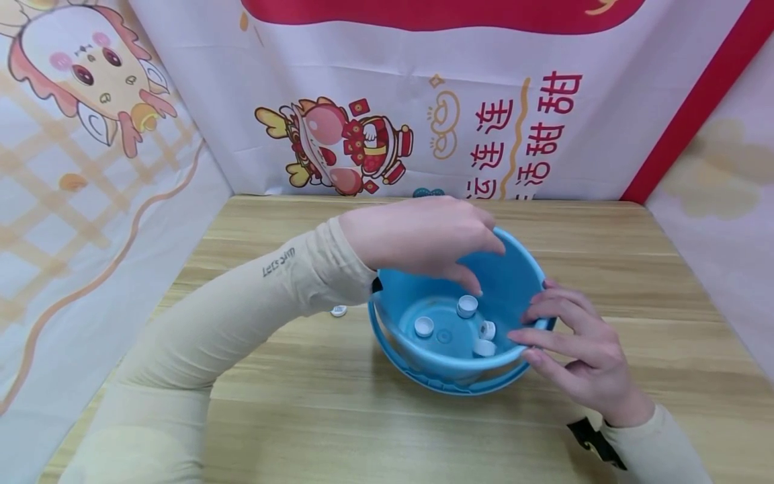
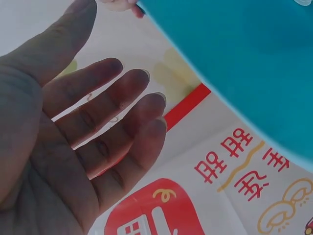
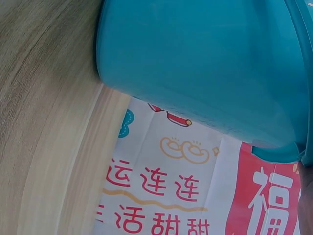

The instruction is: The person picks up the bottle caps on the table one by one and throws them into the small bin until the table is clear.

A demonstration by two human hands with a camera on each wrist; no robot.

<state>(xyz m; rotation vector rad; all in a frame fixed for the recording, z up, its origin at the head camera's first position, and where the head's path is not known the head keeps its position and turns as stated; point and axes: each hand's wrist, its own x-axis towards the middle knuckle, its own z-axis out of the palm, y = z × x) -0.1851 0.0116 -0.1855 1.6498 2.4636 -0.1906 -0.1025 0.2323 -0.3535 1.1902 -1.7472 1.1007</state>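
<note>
A blue bucket (image 1: 447, 370) stands on the wooden table with its mouth facing up and its handle hanging round the near side. Several white bottle caps lie on its floor, among them one cap (image 1: 424, 327) at the left and another (image 1: 467, 306) near the middle. Above the far left part of the bucket's mouth is my left hand (image 1: 423, 235), its fingers spread and loosely bent. In the left wrist view the palm (image 2: 54, 166) holds nothing. My right hand (image 1: 580, 343) grips the rim at the right, fingers hooked over the edge.
One white cap (image 1: 338, 310) lies on the wooden table (image 1: 290, 417) left of the bucket, partly by my left sleeve (image 1: 260, 302). Printed cloth walls (image 1: 375, 60) enclose the table at the back and both sides.
</note>
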